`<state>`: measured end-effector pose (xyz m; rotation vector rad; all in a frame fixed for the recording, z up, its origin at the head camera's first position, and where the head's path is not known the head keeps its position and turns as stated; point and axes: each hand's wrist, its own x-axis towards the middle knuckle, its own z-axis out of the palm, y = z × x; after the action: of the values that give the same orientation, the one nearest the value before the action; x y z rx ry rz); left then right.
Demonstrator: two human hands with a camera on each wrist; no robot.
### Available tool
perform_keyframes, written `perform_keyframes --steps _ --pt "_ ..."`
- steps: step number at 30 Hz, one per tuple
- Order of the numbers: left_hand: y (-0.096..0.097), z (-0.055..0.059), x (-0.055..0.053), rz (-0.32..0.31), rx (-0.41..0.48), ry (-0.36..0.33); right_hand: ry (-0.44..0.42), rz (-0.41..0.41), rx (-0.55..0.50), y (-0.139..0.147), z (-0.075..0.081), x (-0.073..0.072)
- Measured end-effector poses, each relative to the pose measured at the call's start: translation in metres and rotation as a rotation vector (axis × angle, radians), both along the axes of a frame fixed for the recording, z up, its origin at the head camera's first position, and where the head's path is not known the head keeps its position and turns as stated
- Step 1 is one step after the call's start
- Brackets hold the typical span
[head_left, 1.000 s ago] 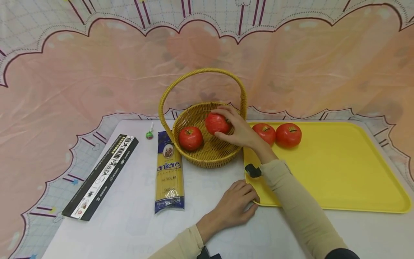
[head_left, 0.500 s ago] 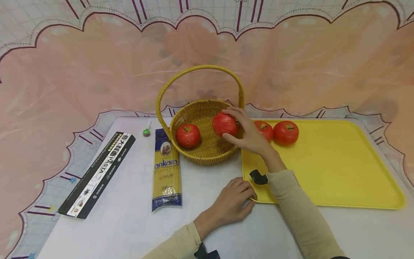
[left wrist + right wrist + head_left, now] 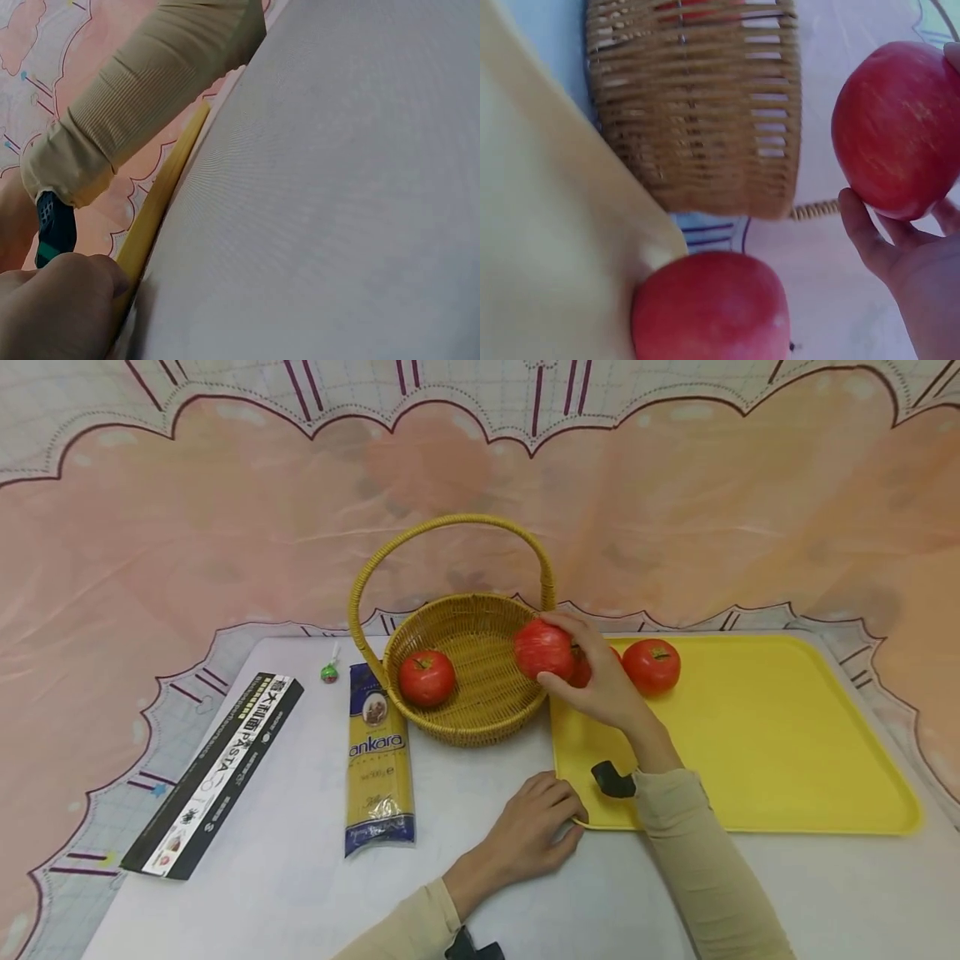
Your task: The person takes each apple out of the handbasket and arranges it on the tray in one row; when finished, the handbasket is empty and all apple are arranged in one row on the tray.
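My right hand (image 3: 600, 689) grips a red apple (image 3: 542, 647) with fingers and thumb, above the right rim of the yellow wicker basket (image 3: 468, 727). In the right wrist view that apple (image 3: 896, 127) is clear of the basket (image 3: 697, 127). Another apple (image 3: 426, 678) lies at the left inside the basket. Two more sit at the back left of the yellow tray (image 3: 780, 735): one apple (image 3: 652, 667) in plain sight, the other apple (image 3: 581, 670) partly behind my right hand. My left hand (image 3: 528, 822) holds the tray's near left corner, fingers bent at the rim.
A pasta packet (image 3: 379, 777) lies left of the basket, its top close against the basket wall. Farther left are a black and white pasta box (image 3: 213, 777) and a small green lollipop (image 3: 329, 672). The basket's tall handle (image 3: 450, 518) arches over it. A patterned cloth hangs behind.
My right hand has lifted the apple from inside the basket and carried it right, over the rim. The left hand keeps its place on the tray corner. The whole view has shifted slightly.
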<state>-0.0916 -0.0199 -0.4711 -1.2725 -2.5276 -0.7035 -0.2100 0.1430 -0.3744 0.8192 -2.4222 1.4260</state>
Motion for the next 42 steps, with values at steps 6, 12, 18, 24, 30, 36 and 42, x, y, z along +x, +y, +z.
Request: perform_keyframes --steps 6,12,18,24,30,36,42 --pt "-0.002 -0.001 0.000 0.006 0.006 -0.006 -0.047 -0.071 -0.003 0.012 0.003 0.003" --pt "-0.001 -0.001 0.000 -0.004 0.008 -0.012 -0.074 -0.120 0.007 0.024 0.005 0.004" --pt "-0.001 -0.002 -0.001 -0.009 0.013 -0.020 -0.028 -0.158 0.026 0.035 0.002 0.003" --pt "-0.001 -0.002 -0.001 -0.015 0.021 -0.019 -0.035 -0.193 0.029 0.041 0.002 0.002" --pt "-0.001 -0.003 -0.001 -0.015 0.017 -0.023 -0.086 -0.196 -0.017 0.048 0.003 0.002" --pt "-0.001 -0.002 -0.002 -0.014 0.014 -0.022 -0.040 -0.239 -0.010 0.058 0.005 0.000" --pt "-0.001 -0.002 -0.002 -0.012 0.012 -0.015 -0.050 -0.293 -0.005 0.067 0.005 0.000"
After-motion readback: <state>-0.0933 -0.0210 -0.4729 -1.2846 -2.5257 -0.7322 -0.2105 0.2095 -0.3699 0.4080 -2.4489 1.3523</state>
